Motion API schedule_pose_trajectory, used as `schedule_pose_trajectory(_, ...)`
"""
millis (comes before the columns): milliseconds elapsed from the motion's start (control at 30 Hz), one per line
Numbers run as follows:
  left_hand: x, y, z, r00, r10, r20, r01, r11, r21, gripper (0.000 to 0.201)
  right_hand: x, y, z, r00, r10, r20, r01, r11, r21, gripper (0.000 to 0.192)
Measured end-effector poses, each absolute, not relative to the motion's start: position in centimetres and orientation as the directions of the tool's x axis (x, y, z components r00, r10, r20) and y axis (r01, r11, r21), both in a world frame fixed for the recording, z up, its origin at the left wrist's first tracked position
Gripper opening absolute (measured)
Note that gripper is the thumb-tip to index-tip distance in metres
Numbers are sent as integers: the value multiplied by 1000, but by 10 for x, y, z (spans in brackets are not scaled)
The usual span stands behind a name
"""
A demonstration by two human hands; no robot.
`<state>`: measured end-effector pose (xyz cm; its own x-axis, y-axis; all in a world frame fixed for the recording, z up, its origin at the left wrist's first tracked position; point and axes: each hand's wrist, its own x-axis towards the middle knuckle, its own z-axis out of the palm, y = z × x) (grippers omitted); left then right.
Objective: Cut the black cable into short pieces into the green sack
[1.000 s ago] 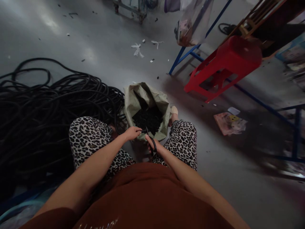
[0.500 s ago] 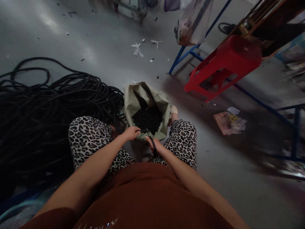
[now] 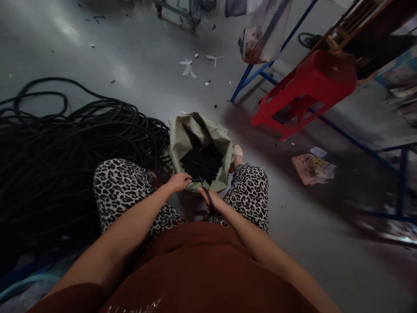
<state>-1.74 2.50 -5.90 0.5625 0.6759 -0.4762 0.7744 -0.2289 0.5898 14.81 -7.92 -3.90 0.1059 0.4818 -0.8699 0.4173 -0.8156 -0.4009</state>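
Note:
My left hand is closed on a black rubber cord, whose end sticks out to the right over the near rim of a woven sack. Black-handled scissors are in my right hand, their blades at the tip of the cord. Whether the blades touch the cord I cannot tell. Inside the sack, between my feet, lies a heap of short black pieces. To the left spreads a large tangled pile of black cord.
A red plastic stool lies tilted at the right, beside a blue metal frame. A plastic-wrapped packet rests on the floor at the right. White scraps are scattered ahead of the sack.
Both hands stay almost in place over the sack's near rim. The scissor blades have shifted only slightly at the cord's end.

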Motion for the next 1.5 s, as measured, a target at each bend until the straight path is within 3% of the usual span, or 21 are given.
schedule_pose_trajectory(400,-15,28,-48,515,707,-485,813,-224,537,33,153,-81,-41,131,484,-865,340,-842,-419,50)
schedule_pose_trajectory(700,-16,31,-56,487,742,-460,781,-134,610,34,146,-79,-33,62,444,-894,154,-889,-431,48)
schedule_pose_trajectory(1200,-16,25,-58,552,697,-457,719,-121,684,33,143,-77,-43,22,480,-877,182,-864,-469,49)
schedule_pose_trajectory(1500,-18,23,-58,559,672,-485,710,-87,699,36,146,-78,-54,-14,513,-858,306,-815,-492,57)
